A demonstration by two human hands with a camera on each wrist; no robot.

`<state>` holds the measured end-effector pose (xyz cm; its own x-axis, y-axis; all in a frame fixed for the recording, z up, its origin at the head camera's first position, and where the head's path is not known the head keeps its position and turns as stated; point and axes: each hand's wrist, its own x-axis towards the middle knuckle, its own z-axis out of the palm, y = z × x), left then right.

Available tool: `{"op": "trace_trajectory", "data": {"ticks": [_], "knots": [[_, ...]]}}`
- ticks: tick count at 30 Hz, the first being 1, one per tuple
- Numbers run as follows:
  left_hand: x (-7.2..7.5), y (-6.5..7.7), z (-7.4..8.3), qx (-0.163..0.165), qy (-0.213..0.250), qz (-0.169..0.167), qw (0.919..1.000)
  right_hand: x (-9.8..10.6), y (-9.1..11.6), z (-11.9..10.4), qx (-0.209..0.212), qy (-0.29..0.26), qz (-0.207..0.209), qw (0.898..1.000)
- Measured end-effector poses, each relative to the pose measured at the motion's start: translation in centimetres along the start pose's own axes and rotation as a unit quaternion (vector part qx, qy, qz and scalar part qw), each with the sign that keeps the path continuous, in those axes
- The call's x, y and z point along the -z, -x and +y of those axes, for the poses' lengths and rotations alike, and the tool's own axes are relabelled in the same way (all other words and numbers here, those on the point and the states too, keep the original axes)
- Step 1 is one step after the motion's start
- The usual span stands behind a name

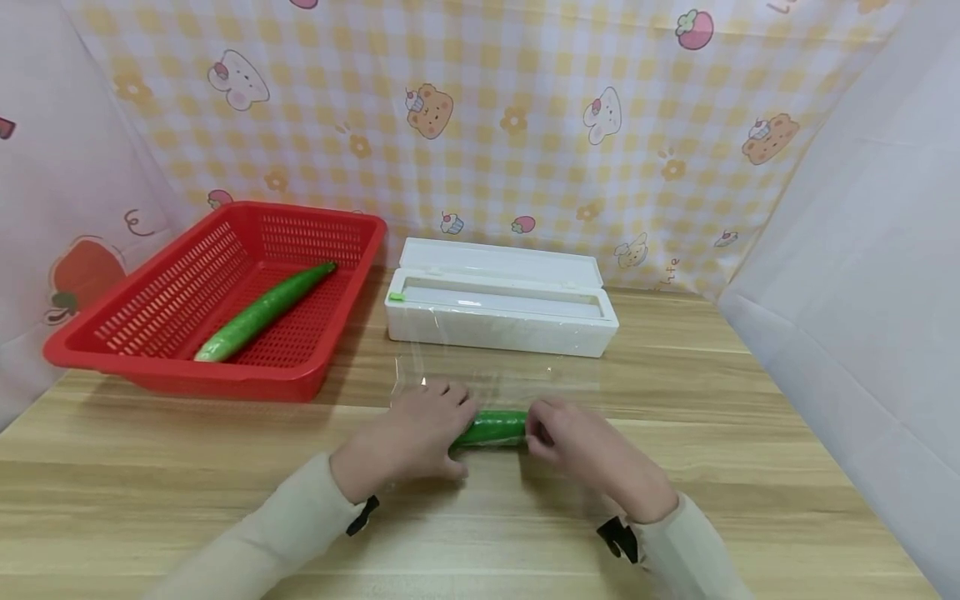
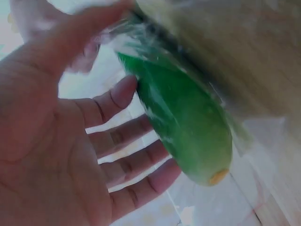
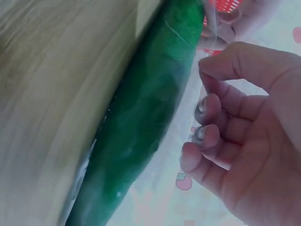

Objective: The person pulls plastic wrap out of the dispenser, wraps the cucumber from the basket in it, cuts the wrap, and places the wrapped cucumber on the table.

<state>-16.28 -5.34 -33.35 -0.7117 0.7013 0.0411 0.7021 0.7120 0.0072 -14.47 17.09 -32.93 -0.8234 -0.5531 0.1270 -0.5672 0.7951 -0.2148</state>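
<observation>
A green cucumber [image 1: 493,427] lies crosswise on the table, covered by clear cling film [image 1: 517,382] that stretches behind it towards the white box. My left hand [image 1: 427,429] is at its left end. In the left wrist view, the fingers [image 2: 157,183] are spread and nearly straight, their tips against the film-covered cucumber [image 2: 188,127]. On the right side, my right hand [image 1: 585,442] has its thumb and forefinger pinched together at the film's edge. The right wrist view shows its other fingers [image 3: 207,136] curled beside the cucumber [image 3: 141,108].
Behind the cucumber stands a white cling film box [image 1: 502,327] with its lid raised and a green slider at its left. A red plastic basket [image 1: 322,350] at the left holds another cucumber [image 1: 262,313]. Patterned cloth [image 1: 480,167] hangs behind the wooden table [image 1: 750,467].
</observation>
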Motion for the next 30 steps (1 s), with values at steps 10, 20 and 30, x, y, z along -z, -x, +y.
{"op": "trace_trajectory", "data": {"ticks": [10,20,30], "knots": [[0.2,-0.3,-1.6,-0.020,0.123,0.011,0.9921,0.0,-0.2,0.8,0.015,0.022,0.075,0.997],[0.1,-0.6,-3.9,-0.023,0.303,-0.034,0.9522,1.0,0.7,2.8,-0.036,-0.048,-0.016,0.998],[-0.3,-0.8,-5.3,-0.028,0.343,-0.039,0.9381,1.0,0.6,5.1,-0.075,-0.103,-0.063,0.990]]}}
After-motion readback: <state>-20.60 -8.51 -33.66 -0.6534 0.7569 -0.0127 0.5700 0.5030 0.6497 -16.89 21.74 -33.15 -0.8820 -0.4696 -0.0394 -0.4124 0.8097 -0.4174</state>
